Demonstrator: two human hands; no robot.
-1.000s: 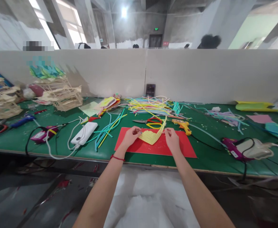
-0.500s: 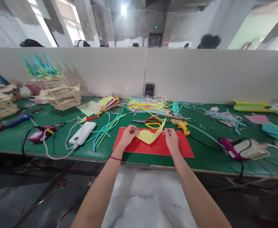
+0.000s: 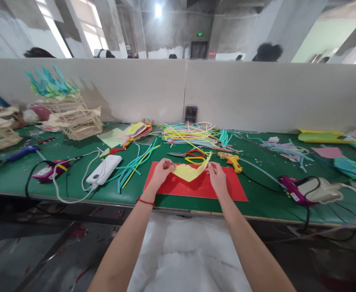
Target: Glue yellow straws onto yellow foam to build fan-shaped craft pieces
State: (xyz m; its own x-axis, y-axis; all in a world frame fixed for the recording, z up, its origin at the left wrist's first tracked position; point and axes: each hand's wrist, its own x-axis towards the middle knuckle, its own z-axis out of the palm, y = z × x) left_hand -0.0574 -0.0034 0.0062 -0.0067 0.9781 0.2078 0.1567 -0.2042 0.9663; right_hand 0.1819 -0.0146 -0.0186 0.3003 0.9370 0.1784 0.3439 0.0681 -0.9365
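Note:
A red sheet lies near the table's front edge, with a yellow piece of packed strips on it. Loose strip ends rise from the piece's right side. My left hand, wearing a red wrist cord, pinches at the piece's left edge. At the right, beside the loose ends, my right hand has its fingertips pressed together; what they hold is too small to make out. Behind the sheet are red and yellow scissors and an orange glue gun.
A pile of coloured strips lies at the back, teal ones to the left. A white power bank with cables is at left; a purple device sits at right. Wooden models stand at back left.
The view has shifted slightly. Both hands stay at the sides of the yellow piece with hardly any movement; nothing has visibly been taken hold of or let go.

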